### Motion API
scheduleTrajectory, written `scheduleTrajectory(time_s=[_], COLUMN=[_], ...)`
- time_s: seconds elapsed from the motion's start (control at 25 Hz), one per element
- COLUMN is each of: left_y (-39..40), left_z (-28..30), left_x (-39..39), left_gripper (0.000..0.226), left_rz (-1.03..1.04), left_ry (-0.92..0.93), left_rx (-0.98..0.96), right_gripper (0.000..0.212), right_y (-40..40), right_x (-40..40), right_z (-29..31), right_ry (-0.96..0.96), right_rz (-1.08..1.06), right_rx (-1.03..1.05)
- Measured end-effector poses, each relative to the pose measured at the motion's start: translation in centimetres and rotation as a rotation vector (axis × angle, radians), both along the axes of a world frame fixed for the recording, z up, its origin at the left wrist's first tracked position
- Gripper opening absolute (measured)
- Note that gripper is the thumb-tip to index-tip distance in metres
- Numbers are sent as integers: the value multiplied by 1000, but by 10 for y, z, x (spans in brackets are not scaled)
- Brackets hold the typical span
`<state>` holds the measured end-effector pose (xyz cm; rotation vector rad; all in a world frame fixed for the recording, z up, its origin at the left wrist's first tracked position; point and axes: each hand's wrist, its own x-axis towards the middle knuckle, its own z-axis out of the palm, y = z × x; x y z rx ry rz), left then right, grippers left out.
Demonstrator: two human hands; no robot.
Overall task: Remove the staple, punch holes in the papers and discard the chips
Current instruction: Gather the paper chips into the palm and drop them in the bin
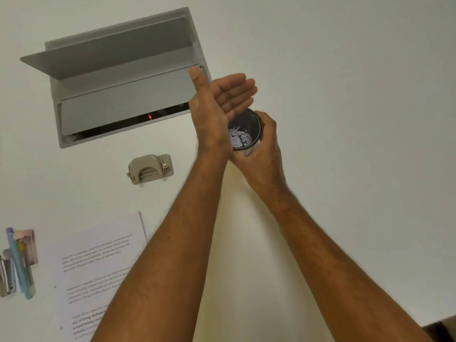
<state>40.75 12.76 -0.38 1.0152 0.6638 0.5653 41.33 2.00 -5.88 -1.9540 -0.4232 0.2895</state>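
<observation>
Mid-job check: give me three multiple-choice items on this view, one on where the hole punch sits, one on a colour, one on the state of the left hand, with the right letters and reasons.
1. Where is the hole punch?
A. On the papers
B. On the bare desk, between the papers and the grey cable box
C. Inside the cup

2. What colour are the chips in the cup?
A. White
B. Red
C. Green

3. What is the left hand doing?
A. Gripping the punch
B. Flat on the papers
C. Open and tilted over the cup

Answers:
1 B: it stands alone on the desk, beyond the papers and below the cable box.
2 A: pale white bits lie in the dark interior.
3 C: fingers are spread, holding nothing, while the right hand keeps a grip on the cup.
</observation>
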Motion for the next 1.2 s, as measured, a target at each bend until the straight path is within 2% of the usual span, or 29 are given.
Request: scheduleTrajectory(time_s=[0.12, 0.24, 0.44, 0.52, 0.56, 0.64, 0.68, 0.8, 1.0, 1.2], left_y=[-8, -12, -17, -19, -20, -20, -19, -18, -20, -24], left_z=[-6, -11, -15, -17, -19, -20, -20, -15, -7, -2], left_x=[3, 3, 3, 6, 7, 10, 12, 13, 16, 10], left_gripper=[84, 84, 66, 57, 51, 40, 36, 30, 54, 53], left_rz=[-46, -49, -54, -54, -47, 11, 48, 138, 207, 107], left_ry=[78, 85, 62, 109, 138, 183, 203, 240, 337, 218], left_rx=[212, 304, 471, 555, 606, 706, 736, 705, 650, 607], right_gripper=[95, 98, 98, 99, 104, 132, 139, 101, 95, 72], right_y=[1, 0, -1, -1, -1, 0, 0, -2, -2, -5], right_x=[1, 1, 2, 2, 1, 0, 0, -2, 0, -3], right_z=[-2, -3, -6, -3, 0, 8, 10, 10, 15, 15], right_ry=[35, 70, 93, 169, 227, 351, 401, 312, 219, 190], right_rz=[8, 13, 42, 40, 43, 34, 28, 44, 58, 19], right_rx=[-15, -17, -4, 28, 65, 166, 188, 69, 7, -19])
